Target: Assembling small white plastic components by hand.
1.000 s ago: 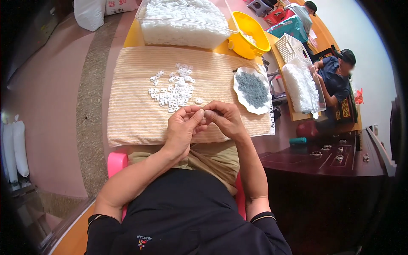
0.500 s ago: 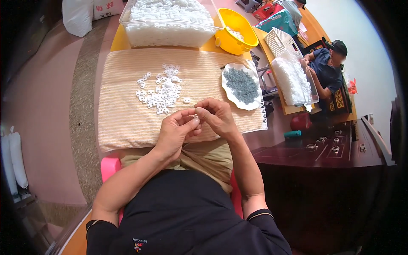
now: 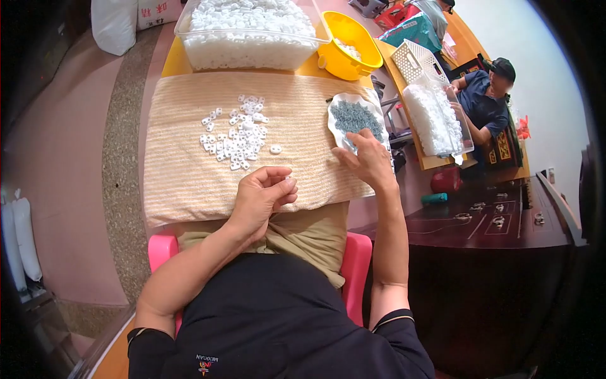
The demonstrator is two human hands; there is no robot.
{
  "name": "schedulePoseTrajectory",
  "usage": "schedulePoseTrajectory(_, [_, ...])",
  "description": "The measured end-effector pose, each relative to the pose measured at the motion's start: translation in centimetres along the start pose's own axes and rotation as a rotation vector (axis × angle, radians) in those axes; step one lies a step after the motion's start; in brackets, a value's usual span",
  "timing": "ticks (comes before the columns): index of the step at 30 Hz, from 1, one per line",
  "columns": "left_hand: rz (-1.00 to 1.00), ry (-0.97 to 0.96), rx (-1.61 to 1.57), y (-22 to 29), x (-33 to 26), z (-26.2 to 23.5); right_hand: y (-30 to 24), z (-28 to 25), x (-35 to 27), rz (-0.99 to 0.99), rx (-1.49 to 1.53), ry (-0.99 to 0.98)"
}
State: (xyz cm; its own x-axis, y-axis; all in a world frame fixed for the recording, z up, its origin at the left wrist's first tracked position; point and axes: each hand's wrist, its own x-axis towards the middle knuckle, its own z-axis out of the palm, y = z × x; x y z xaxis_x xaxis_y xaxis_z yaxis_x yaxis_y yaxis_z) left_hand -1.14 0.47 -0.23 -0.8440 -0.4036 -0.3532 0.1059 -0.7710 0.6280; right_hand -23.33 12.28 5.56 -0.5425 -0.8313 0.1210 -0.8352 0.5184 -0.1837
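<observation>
My left hand (image 3: 266,192) is closed in a pinch above the near edge of the striped cloth (image 3: 183,170). A small white piece shows between its thumb and fingertips, mostly hidden by them. My right hand (image 3: 369,156) reaches over the near rim of a white scalloped dish (image 3: 337,129), fingers apart and pointing into it. Many tiny grey-blue pieces (image 3: 356,117) fill that dish. A loose pile of small white two-holed plastic parts (image 3: 243,139) lies on the cloth beyond my left hand. One white part (image 3: 276,149) sits apart, to the right of the pile.
At the back stands a large clear bin (image 3: 252,54) heaped with white parts. Beside it is a yellow basin (image 3: 347,47) with some white pieces. On the right, a person (image 3: 483,101) in a cap works at another clear bin (image 3: 435,120) of white parts.
My right hand has left my left hand and moved right to the dish, its fingers spreading. My left hand keeps its pinch in almost the same place.
</observation>
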Motion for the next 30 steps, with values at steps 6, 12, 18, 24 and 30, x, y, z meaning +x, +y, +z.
schedulePoseTrajectory(6, [0.009,0.006,-0.007,-0.1,0.0,0.0,0.1,0.4,0.5,0.058,-0.076,-0.104])
schedulePoseTrajectory(12, [0.007,-0.002,-0.007,-0.1,0.0,0.0,0.1,0.5,0.6,0.074,-0.076,-0.113])
schedulePoseTrajectory(18, [0.008,0.005,-0.017,-0.3,0.1,-0.1,-0.2,0.6,-0.2,0.047,-0.069,-0.076])
schedulePoseTrajectory(24, [0.011,0.026,0.008,-0.2,0.0,0.2,-0.1,0.8,-0.6,0.04,-0.038,-0.023])
schedulePoseTrajectory(30, [-0.002,0.028,0.005,-0.2,-0.1,0.1,0.2,1.6,-0.9,0.014,0.003,0.091])
